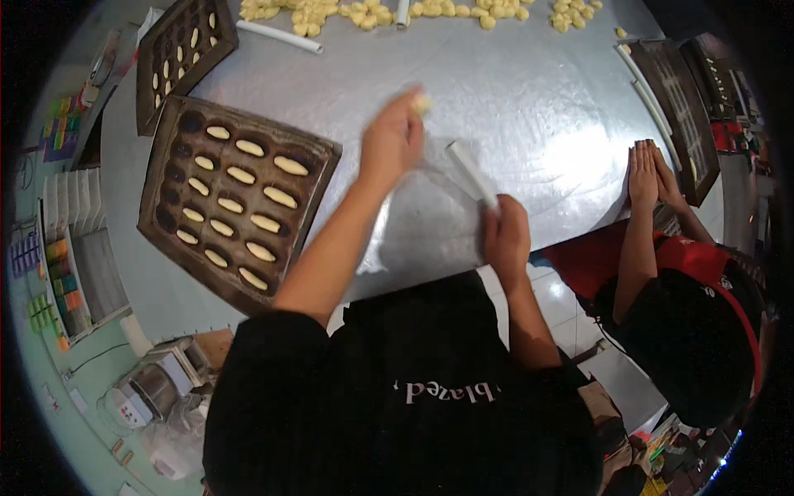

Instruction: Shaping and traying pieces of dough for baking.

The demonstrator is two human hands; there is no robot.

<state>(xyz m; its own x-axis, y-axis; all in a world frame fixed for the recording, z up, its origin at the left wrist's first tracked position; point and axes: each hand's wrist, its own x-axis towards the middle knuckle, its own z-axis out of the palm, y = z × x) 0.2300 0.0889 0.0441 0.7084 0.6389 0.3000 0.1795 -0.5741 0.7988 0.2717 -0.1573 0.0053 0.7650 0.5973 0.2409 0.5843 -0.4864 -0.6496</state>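
Note:
Over the middle of the metal table, my left hand (392, 142) is closed, slightly smeared by motion, with a small pale-yellow dough piece (422, 105) at its fingertips. My right hand (506, 235), nearer the table's front edge, is wrapped around one end of a white rolling pin (470, 172), a plain tube tilted up and left. To the left of my left forearm lies a dark baking tray (322, 183) with several rows of hollows. Slim dough rolls (279, 197) fill most of them; the hollows along the tray's left side hold none.
Dough pieces (314, 12) lie in heaps along the far edge, near another white tube (281, 37). A second filled tray (147, 99) stands at the far left. At right, a co-worker's hands (649, 174) are pressed together beside another tray (674, 107).

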